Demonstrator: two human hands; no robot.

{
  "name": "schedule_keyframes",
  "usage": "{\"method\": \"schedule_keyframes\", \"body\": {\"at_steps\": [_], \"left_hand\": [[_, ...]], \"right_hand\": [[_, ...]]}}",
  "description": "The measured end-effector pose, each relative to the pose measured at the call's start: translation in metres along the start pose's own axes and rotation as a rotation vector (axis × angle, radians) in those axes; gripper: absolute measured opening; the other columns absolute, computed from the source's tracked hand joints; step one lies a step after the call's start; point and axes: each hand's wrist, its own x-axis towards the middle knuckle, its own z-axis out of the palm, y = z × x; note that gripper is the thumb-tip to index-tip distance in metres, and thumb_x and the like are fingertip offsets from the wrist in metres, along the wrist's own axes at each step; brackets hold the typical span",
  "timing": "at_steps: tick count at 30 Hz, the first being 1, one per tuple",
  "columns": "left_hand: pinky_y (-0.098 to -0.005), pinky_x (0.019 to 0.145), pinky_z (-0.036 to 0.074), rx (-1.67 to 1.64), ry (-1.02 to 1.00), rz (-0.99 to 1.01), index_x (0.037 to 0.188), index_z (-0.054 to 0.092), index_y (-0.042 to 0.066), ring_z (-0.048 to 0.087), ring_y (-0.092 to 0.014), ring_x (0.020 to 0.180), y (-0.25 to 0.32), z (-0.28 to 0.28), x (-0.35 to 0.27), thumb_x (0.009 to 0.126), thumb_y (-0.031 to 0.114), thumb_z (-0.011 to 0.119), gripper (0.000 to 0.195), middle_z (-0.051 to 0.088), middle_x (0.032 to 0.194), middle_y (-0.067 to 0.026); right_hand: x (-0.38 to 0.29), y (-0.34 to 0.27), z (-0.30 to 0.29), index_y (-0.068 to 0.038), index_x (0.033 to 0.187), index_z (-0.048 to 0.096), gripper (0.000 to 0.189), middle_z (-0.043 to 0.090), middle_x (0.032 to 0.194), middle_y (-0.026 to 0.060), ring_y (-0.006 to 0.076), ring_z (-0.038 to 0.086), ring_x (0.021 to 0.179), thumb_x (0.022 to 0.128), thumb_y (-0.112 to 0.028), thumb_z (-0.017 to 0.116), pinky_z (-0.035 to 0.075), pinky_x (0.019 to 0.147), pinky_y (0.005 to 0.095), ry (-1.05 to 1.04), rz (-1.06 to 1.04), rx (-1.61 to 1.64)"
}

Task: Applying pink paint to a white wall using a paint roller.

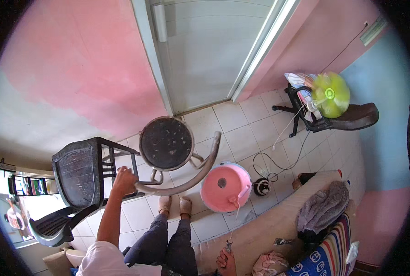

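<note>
My left hand (125,181) grips the end of the curved metal tube (191,183) forming the back of a chair with a round dark seat (167,143). Low in the picture, my right hand (226,259) holds the handle of a paint roller (245,192). Its thin rod runs from my hand to the roller head, which is coated in pink and rests at the near right rim of a bucket (205,201). Pink paint (215,186) fills much of the bucket's opening, with a dark grey patch in it.
Dark wooden chair (77,172) at left, by a partly pink-painted wall (98,69). White door (211,55) ahead. A spinning green fan (330,93) stands on an office chair (353,117). A cable (287,168) loops over the tiles near a black-and-white round object (261,187). Mattress (211,246) at right.
</note>
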Motion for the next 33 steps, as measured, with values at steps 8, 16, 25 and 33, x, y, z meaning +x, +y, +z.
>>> {"method": "schedule_keyframes", "body": {"at_steps": [8, 16, 25, 33], "left_hand": [[-0.0426, 0.095, 0.031, -0.173, 0.159, -0.326, 0.067, 0.062, 0.015, 0.054, -0.022, 0.094, -0.036, 0.049, -0.073, 0.053, 0.011, 0.074, 0.018, 0.062, 0.080, -0.0023], [-0.0474, 0.091, 0.031, -0.282, 0.223, -0.244, 0.108, 0.055, 0.010, 0.043, -0.029, 0.111, 0.027, 0.029, -0.053, 0.061, 0.007, 0.066, 0.048, 0.046, 0.115, -0.0118], [-0.0486, 0.091, 0.033, -0.546, 0.291, 0.192, 0.115, 0.054, 0.009, 0.045, -0.032, 0.107, 0.212, -0.041, 0.037, 0.067, 0.006, 0.061, 0.048, 0.047, 0.114, -0.0148], [-0.0441, 0.085, 0.047, -1.111, 0.214, -0.122, 0.120, 0.033, 0.001, 0.043, -0.029, 0.112, 0.171, 0.002, 0.093, 0.063, 0.003, 0.076, 0.071, 0.039, 0.116, -0.0154]], "right_hand": [[0.005, -0.015, 0.056, -0.015, 0.092, 0.045, 0.010, 0.040, 0.059, -0.0014, 0.0091, 0.034, 0.035, 0.093, -0.020, 0.054, 0.029, 0.032, 0.0254, 0.217, 0.074, -0.302], [0.081, -0.006, 0.047, -0.009, 0.110, 0.049, 0.018, 0.046, 0.056, 0.0029, 0.0114, 0.041, 0.036, 0.097, -0.021, 0.045, 0.035, 0.031, 0.0292, 0.561, 0.035, -0.887], [0.235, 0.011, -0.011, -0.029, 0.144, 0.029, 0.049, 0.048, 0.054, 0.0067, 0.0178, 0.046, 0.036, 0.097, -0.022, 0.041, 0.041, 0.033, 0.0352, 0.668, 0.009, -1.054], [0.295, 0.010, -0.044, -0.024, 0.142, 0.035, 0.045, 0.055, 0.060, 0.0100, 0.0185, 0.049, 0.039, 0.097, -0.022, 0.040, 0.046, 0.034, 0.0358, 0.777, 0.119, -0.958]]}}
